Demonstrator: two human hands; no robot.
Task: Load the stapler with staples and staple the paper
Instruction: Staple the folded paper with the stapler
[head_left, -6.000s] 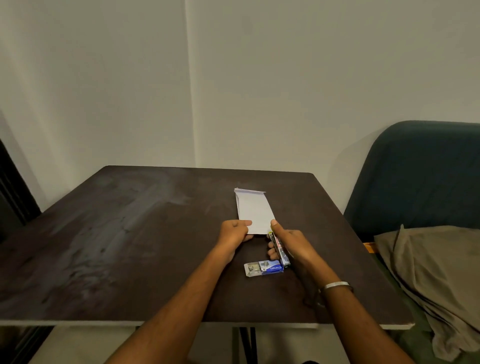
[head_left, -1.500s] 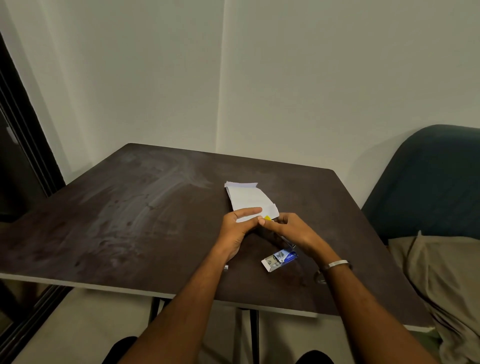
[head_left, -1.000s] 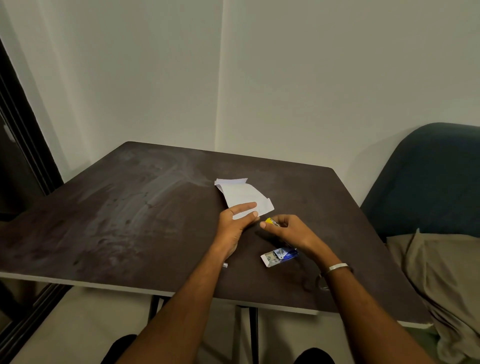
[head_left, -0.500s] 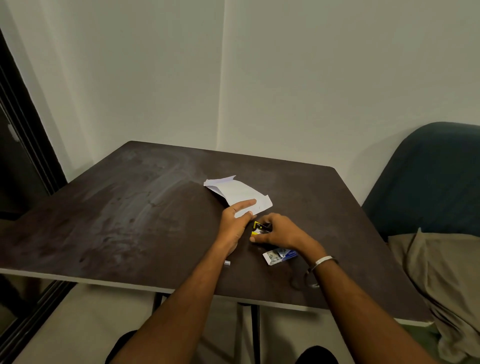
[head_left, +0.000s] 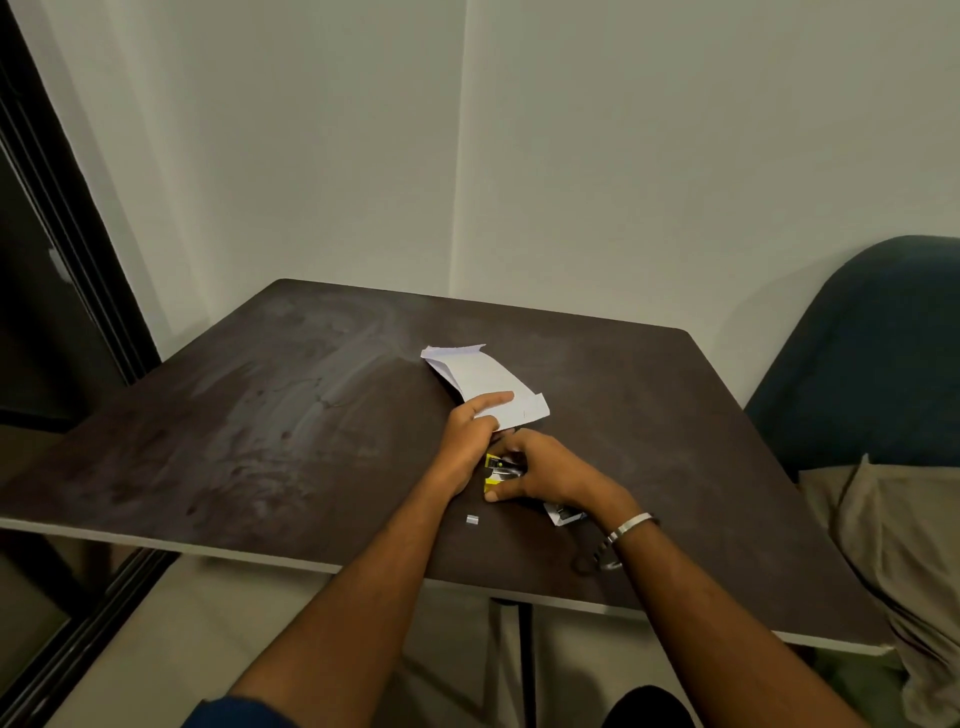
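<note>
Left hand (head_left: 467, 441) reaches forward, index finger flat on the folded paper (head_left: 488, 382), which runs away leftward on the counter (head_left: 260, 415); right hand (head_left: 540, 470) curls its fingers around the yellow-black stapler (head_left: 496, 470) just beneath

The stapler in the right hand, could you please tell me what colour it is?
Yellow and black with a metal part, seen in the head view: stapler.

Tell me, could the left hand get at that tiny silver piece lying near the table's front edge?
Probably yes: the small silver piece lies bare on the table, just right of the left forearm. But the left hand is pressing on the paper.
</note>
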